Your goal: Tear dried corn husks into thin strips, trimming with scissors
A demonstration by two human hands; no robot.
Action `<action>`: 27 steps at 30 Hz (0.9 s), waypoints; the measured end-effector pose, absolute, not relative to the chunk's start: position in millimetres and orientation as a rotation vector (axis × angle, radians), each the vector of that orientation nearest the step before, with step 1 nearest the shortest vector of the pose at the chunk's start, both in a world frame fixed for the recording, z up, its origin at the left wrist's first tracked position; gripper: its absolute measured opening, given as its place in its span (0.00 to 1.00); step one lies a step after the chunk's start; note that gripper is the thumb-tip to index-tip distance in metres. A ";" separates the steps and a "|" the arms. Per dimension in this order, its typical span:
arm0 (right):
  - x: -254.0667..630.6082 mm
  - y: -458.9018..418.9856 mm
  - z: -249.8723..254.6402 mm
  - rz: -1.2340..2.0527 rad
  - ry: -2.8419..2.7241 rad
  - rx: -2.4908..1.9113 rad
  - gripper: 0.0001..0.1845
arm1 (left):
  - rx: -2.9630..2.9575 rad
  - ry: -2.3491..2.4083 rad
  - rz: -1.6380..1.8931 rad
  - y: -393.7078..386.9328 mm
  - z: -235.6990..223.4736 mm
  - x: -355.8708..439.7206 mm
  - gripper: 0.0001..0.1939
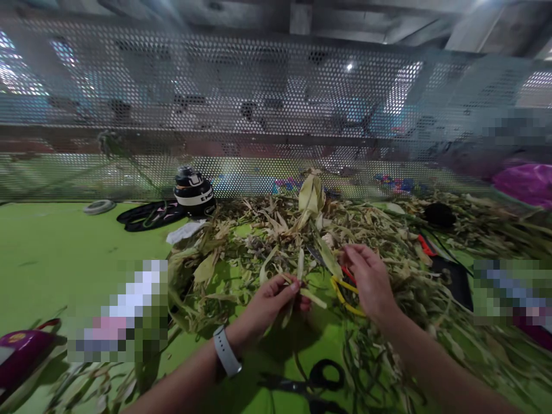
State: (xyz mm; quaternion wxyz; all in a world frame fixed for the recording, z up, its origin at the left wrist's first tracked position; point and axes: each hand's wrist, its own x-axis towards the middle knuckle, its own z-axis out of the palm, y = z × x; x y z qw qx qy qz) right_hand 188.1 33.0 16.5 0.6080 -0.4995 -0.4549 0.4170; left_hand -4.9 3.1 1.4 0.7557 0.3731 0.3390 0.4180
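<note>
My left hand, with a pale watch strap on its wrist, is closed on narrow strips of dried corn husk. The strips stick out on both sides of its fingers. My right hand is raised to the right, thumb and fingertips drawn together in a pinch; what lies between them is too small to make out. A broad husk leaf runs close beside those fingertips. Scissors with yellow and red handles lie partly hidden behind this hand. Black-handled scissors rest on the green table below both hands.
Loose dried husks cover much of the green table. A bundled husk shape stands at the back. Further left are a black bottle, a white tissue and a tape roll. A perforated metal screen rises behind.
</note>
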 end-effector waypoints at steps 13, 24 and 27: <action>170.3 0.4 16.3 0.067 -2.165 -0.895 0.09 | 0.801 0.785 1.059 2.1 1.1 -3.3 0.15; 170.2 13.9 21.8 1.030 -1.796 -1.069 0.14 | 1.146 0.784 0.828 2.3 -8.1 -1.5 0.16; 169.9 12.1 25.1 0.972 -1.793 -1.092 0.15 | 1.246 0.824 0.780 2.9 -5.5 -5.5 0.16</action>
